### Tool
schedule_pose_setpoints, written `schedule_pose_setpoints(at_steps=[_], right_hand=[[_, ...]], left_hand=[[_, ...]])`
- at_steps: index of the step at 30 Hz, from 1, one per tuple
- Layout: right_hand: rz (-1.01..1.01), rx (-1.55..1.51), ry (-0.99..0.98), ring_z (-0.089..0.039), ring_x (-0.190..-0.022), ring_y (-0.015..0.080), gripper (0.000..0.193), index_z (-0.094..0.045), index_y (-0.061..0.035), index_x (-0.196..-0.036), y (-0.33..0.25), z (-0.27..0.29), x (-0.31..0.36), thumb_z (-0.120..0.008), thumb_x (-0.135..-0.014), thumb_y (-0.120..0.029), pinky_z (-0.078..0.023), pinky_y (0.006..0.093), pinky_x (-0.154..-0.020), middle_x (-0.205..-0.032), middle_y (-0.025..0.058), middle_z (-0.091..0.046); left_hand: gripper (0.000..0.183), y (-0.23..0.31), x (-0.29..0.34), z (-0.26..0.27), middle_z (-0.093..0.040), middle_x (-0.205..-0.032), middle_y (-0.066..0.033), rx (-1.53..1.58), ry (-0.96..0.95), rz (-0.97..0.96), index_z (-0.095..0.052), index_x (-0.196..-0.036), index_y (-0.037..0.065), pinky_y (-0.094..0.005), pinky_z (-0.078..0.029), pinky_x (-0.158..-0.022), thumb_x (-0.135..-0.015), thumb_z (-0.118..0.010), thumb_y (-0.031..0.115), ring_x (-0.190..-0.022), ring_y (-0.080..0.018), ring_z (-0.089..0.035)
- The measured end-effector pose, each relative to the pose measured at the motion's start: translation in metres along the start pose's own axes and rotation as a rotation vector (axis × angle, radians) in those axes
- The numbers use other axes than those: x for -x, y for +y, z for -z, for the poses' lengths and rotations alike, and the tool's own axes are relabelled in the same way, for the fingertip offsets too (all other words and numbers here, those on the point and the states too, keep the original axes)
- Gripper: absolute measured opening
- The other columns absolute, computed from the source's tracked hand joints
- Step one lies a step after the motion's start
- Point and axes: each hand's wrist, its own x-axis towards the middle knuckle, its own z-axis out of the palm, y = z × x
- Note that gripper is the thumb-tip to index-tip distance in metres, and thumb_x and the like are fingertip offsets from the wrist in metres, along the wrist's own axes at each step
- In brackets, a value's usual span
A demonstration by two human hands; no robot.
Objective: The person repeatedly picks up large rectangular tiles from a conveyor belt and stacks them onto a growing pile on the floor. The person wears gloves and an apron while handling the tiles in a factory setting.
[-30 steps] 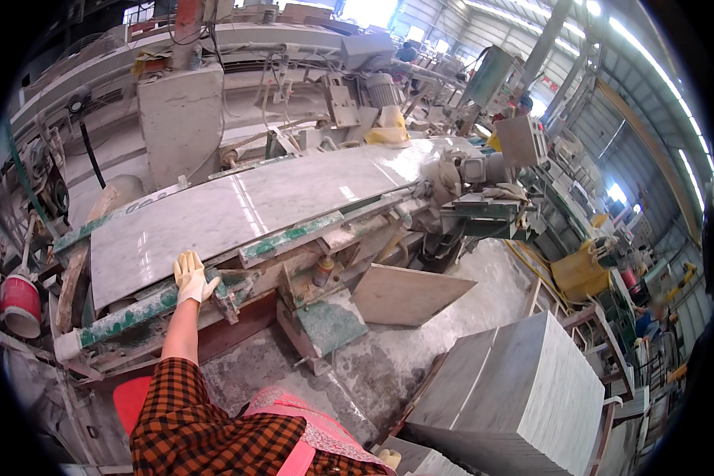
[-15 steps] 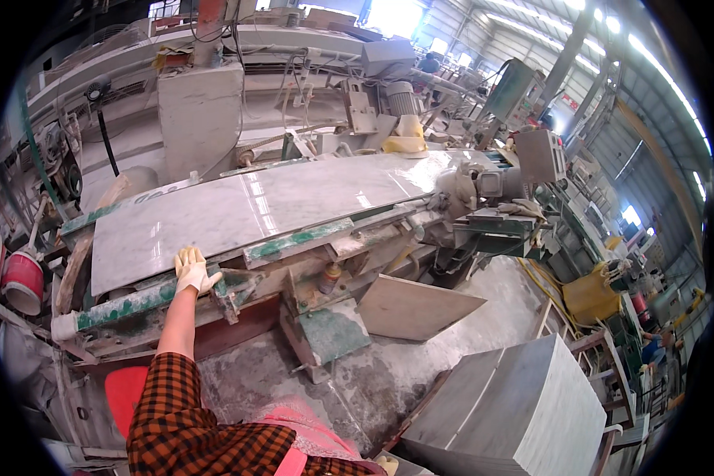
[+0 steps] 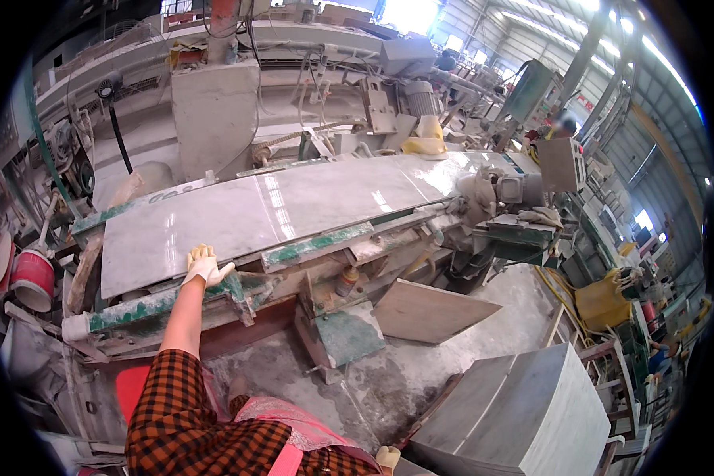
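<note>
One pale slab (image 3: 333,189) lies already placed on the machine bed (image 3: 317,247), seemingly not yet released, left grip (image 3: 205,266) spread at its edge, right grip (image 3: 388,458) indeterminate.

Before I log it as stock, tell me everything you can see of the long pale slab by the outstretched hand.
The long pale slab looks like polished stone, thin, grey-white with faint mottling and reflections. It lies flat along a green-edged machine bed, stretching away to the right. Thin lines cross it; whether seams or reflections, I cannot tell. The gloved left hand rests at its near edge.
</note>
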Motion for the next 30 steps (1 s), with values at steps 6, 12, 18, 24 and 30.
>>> schedule_pose_setpoints(at_steps=[6, 12, 18, 24, 30], right_hand=[[0.005, -0.044, -0.11, -0.061, -0.071, 0.0353, 0.027, -0.06, 0.0113, -0.083, -0.026, -0.058, -0.008, -0.053, -0.075, -0.013, -0.047, 0.0451, -0.07, -0.075, 0.0254, -0.063], [-0.146, -0.172, -0.143, -0.058, -0.078, 0.0294, 0.031, -0.057, 0.0091, -0.099, -0.095, -0.06, 0.029, -0.052, -0.078, -0.013, -0.047, 0.0414, -0.073, -0.087, 0.022, -0.062], [0.045, -0.273, 0.145, -0.053, -0.051, 0.0201, 0.025, -0.06, 0.0086, -0.066, -0.047, -0.095, 0.033, -0.052, -0.072, -0.014, -0.042, 0.0407, -0.052, -0.053, 0.0142, -0.057], [-0.201, -0.098, -0.103, -0.061, -0.09, 0.034, 0.03, -0.059, 0.0069, -0.101, -0.012, -0.079, 0.036, -0.051, -0.08, -0.013, -0.048, 0.0414, -0.081, -0.097, 0.0237, -0.064], [-0.021, -0.106, 0.151, -0.062, -0.058, 0.028, 0.029, -0.064, 0.0099, -0.069, -0.034, -0.073, 0.047, -0.051, -0.071, -0.016, -0.047, 0.0439, -0.06, -0.061, 0.0197, -0.063]], left_hand=[[0.071, -0.023, -0.013, -0.012, -0.048, -0.126, -0.0188, 0.043, 0.099, -0.067, -0.053, -0.119, -0.002, -0.0423, -0.03, -0.101, -0.082, -0.055, 0.059, -0.119, -0.0326, -0.041], [0.073, -0.025, -0.015, 0.005, -0.047, -0.126, -0.0186, 0.037, 0.009, -0.085, -0.051, -0.121, -0.003, -0.045, -0.03, -0.101, -0.081, -0.058, 0.058, -0.118, -0.0336, -0.04], [0.072, -0.034, -0.024, 0.003, -0.046, -0.125, -0.017, 0.054, 0.037, -0.111, -0.052, -0.119, -0.001, -0.0455, -0.032, -0.098, -0.079, -0.062, 0.059, -0.119, -0.033, -0.04], [0.078, -0.032, -0.025, 0.016, -0.042, -0.139, -0.0139, 0.064, -0.057, -0.057, -0.045, -0.135, 0.005, -0.0516, -0.027, -0.106, -0.08, -0.061, 0.059, -0.13, -0.032, -0.035], [0.087, -0.061, -0.009, 0.02, -0.016, -0.159, -0.0086, 0.083, -0.105, 0.038, -0.022, -0.152, 0.014, -0.0523, -0.006, -0.117, -0.085, -0.053, 0.06, -0.147, -0.0286, -0.012]])
